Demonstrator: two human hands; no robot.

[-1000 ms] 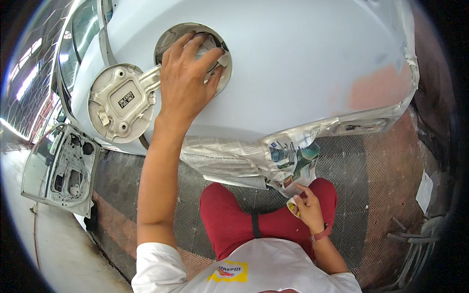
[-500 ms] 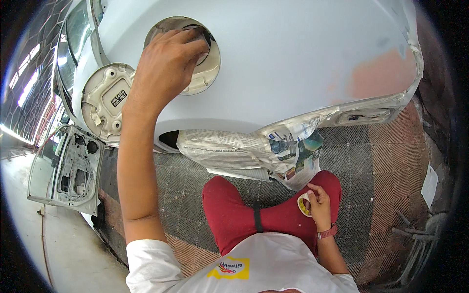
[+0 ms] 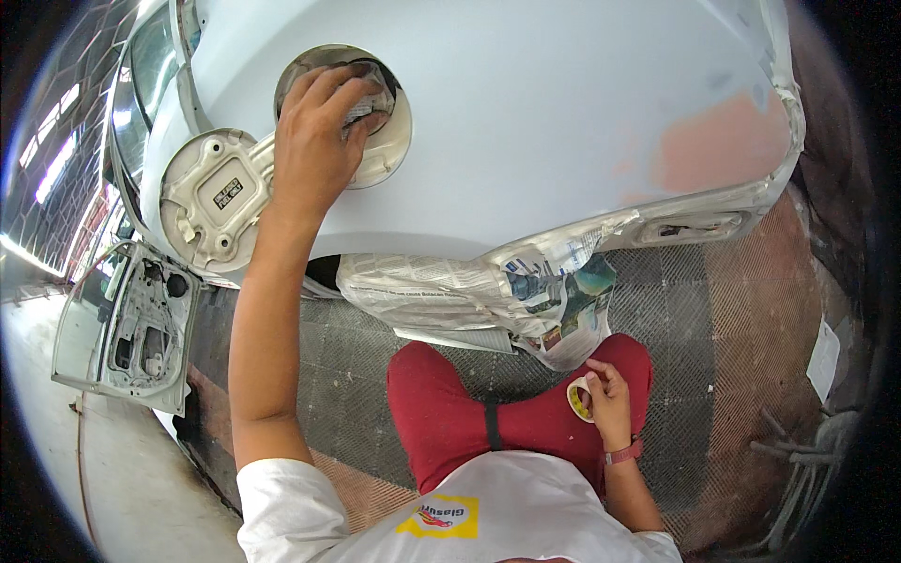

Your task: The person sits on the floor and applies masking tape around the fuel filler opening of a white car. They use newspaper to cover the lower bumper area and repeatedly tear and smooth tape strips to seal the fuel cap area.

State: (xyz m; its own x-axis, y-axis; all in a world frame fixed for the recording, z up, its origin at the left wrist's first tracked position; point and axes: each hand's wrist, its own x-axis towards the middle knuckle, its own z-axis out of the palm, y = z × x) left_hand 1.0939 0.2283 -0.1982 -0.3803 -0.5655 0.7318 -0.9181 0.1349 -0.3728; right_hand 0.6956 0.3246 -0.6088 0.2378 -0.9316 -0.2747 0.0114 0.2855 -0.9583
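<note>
My left hand (image 3: 324, 127) reaches into the round fuel filler recess (image 3: 392, 155) of a pale grey car body panel. Its fingers curl over a crumpled piece of newspaper (image 3: 377, 105) there, and hide part of it along with the filler opening. The round fuel door (image 3: 192, 211) hangs open on the left of the recess. Resting by my right thigh, my right hand (image 3: 610, 405) is closed on a roll of masking tape (image 3: 578, 402).
Newspaper masking (image 3: 422, 281) covers the wheel area below the panel, in front of my knees. A pinkish patch (image 3: 723, 145) marks the panel's right side. A detached car door (image 3: 131, 324) stands at left; hoses (image 3: 798, 469) lie at lower right.
My left hand has shifted slightly within the recess and turned, so more of the newspaper under its fingers shows. My right hand stays on the thigh with the tape.
</note>
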